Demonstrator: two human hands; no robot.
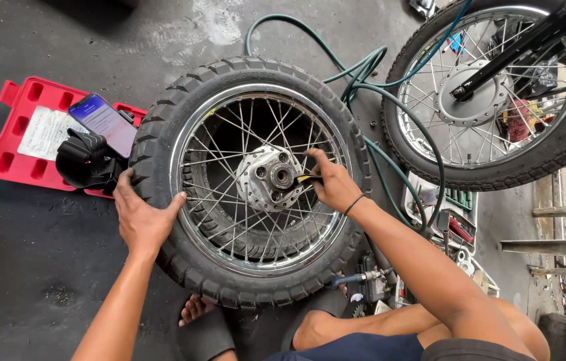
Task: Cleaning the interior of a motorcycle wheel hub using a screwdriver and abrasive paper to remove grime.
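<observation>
A person seated on a concrete floor (22, 267) works on a spoked wheel (249, 180) that lies flat at the middle of the floor, resting on a second tyre (226, 227) seen through the spokes. Its knobby tyre (162, 134) is mounted on a chrome rim (193, 127). A second wheel (497, 93), fitted to a motorcycle fork (530, 40), stands at the floor's far right corner. A green air hose (363, 73) loops between the two wheels, passing under the near edge of the flat one. A red tool case (9, 144) lies open at the left edge, with a phone (104, 122) propped on a black mount (85, 160) touching it. A tool tray (453, 214) sits just right of the wheel.

The left hand (141, 217) presses flat and spread across the tyre's left sidewall and rim, steadying it. The right hand (332, 184) reaches between the spokes, fingers closed narrowly on a small yellow-tipped tool (306, 178) aimed at the hub (271, 177), beside its bearing (282, 176). What kind of tool it is cannot be told.

As a judgement, the chief risk is a slip: if the tool skids off the hub, the knuckles could strike the spokes (229, 144). The wheel might also rock on the tyre beneath if the left hand eases. The bare foot (196, 309), tucked just under the near edge, would be pinched if the wheel shifts towards the person.
</observation>
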